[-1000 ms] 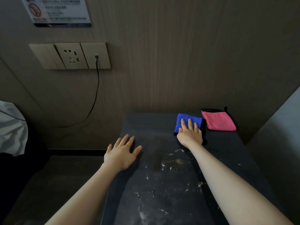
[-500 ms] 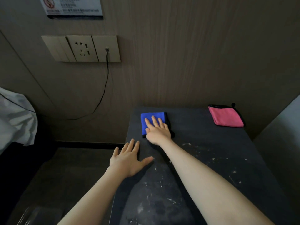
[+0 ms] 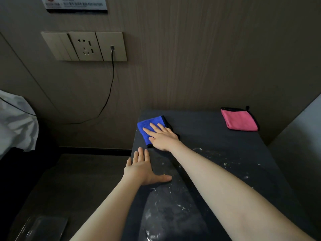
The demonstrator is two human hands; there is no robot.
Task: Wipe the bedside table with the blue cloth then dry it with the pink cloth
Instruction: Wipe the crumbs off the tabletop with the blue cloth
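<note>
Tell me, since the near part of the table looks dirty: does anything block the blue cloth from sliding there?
Only the left hand, flat at the table's left edge just nearer than the blue cloth under the right hand. The middle is open; the pink cloth lies at the far right.

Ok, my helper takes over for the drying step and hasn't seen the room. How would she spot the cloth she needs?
Start at the dark bedside table against the wood-grain wall. At its far right corner, close to the wall, lies the folded pink cloth with black edging, with no hand on it. The only other cloth is the blue cloth at the far left corner, pressed flat under the right hand.
</note>
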